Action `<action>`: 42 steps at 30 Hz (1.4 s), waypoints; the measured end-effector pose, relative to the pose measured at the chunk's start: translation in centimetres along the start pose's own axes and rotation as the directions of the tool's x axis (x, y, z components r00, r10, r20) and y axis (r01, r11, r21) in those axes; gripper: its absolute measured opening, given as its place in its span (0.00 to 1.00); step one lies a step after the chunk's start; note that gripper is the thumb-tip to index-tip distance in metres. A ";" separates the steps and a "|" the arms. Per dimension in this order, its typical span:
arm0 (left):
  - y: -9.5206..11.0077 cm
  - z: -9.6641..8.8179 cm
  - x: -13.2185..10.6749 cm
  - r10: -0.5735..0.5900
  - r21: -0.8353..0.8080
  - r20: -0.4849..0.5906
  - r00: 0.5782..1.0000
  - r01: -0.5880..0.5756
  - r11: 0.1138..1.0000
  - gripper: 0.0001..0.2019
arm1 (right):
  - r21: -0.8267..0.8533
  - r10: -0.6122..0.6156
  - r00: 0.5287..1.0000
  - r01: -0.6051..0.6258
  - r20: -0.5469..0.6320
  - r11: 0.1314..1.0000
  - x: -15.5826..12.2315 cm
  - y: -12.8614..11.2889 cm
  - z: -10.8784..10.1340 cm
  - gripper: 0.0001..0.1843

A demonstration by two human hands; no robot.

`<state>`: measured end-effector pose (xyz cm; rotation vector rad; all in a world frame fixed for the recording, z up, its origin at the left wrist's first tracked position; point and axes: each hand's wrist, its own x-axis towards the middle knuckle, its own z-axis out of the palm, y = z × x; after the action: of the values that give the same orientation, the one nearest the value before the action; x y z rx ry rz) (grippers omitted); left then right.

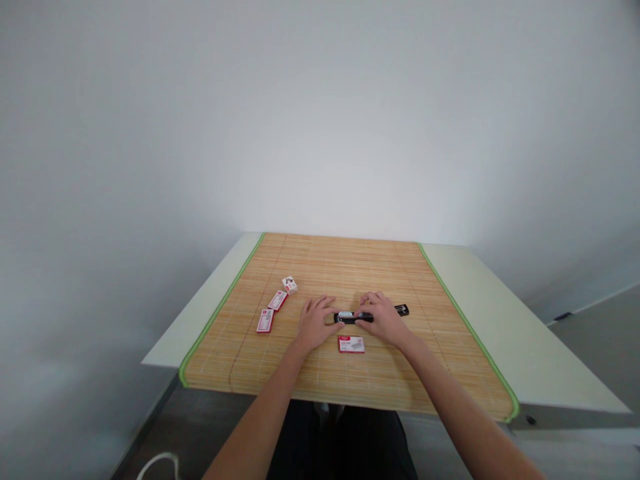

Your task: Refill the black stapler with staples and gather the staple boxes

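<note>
A black stapler (347, 317) lies opened out across the mat, its silvery channel showing between my hands. My left hand (314, 325) is at the stapler's left end, thumb and index finger on either side of it, the other fingers spread. Over the middle of the stapler, my right hand (383, 318) has its thumb and fingers closed on the black body. Beyond that hand, the far black end sticks out to the right. Just in front of the stapler rests a flat red-and-white staple box (351, 344).
On the left of the bamboo mat (340, 260) are two more red-and-white boxes (265, 321) and a small white-and-red box (289, 285). The mat has green edging and covers a white table (525, 320). A wall (340, 133) stands behind it.
</note>
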<state>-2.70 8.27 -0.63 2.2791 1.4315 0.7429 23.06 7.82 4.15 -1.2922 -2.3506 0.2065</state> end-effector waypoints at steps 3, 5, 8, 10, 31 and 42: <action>0.1 -0.2 0.0 0.005 0.001 0.005 1.000 -0.005 1.000 0.18 | 0.025 -0.002 1.000 0.002 -0.003 1.000 0.3 -1.1 0.5 0.11; 0.2 -0.3 0.0 0.000 0.001 0.012 1.000 0.000 1.000 0.19 | 0.046 -0.004 1.000 0.004 -0.006 0.999 0.5 -1.6 0.6 0.10; 0.4 -0.3 0.0 -0.013 -0.003 0.016 1.000 0.013 1.000 0.18 | 0.069 0.003 1.000 -0.001 -0.028 0.998 0.3 -1.1 -0.6 0.10; 0.5 -0.3 0.0 -0.021 -0.010 0.013 1.000 0.021 1.000 0.18 | 0.087 0.051 0.995 -0.043 -0.081 0.995 -0.4 0.5 -2.3 0.14; 0.6 -0.5 0.0 -0.005 0.005 0.011 1.000 0.005 1.000 0.19 | 0.527 0.183 0.982 -0.181 0.048 0.830 0.3 -0.7 -2.4 0.20; 0.6 -0.6 -0.1 0.016 0.004 0.009 1.000 -0.016 1.000 0.21 | 0.309 0.056 0.998 -0.054 0.004 0.950 -0.4 -1.1 -0.2 0.20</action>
<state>-2.66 7.92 0.16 2.2966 1.4138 0.7340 22.49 6.82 4.58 -1.2013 -2.1714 0.5645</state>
